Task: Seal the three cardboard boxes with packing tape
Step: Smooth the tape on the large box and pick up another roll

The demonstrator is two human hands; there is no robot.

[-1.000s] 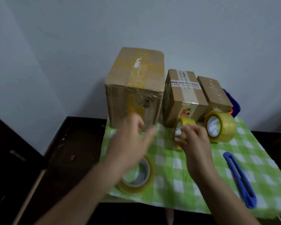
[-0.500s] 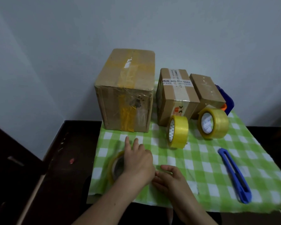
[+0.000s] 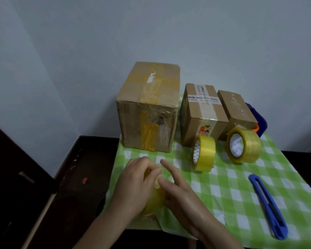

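As left fingers grip tape (curled), right touch.

three cardboard boxes, three tape rolls, one blue cutter

A green-and-white checked cloth covers the right part of a dark table, its near edge hanging over the front; a blue utility knife lies on it at the right, lengthwise towards the viewer. A small red speck sits on the bare tabletop at the left; a blue object with an orange part, mostly hidden, stands at the cloth's far right; a plain pale wall rises behind.
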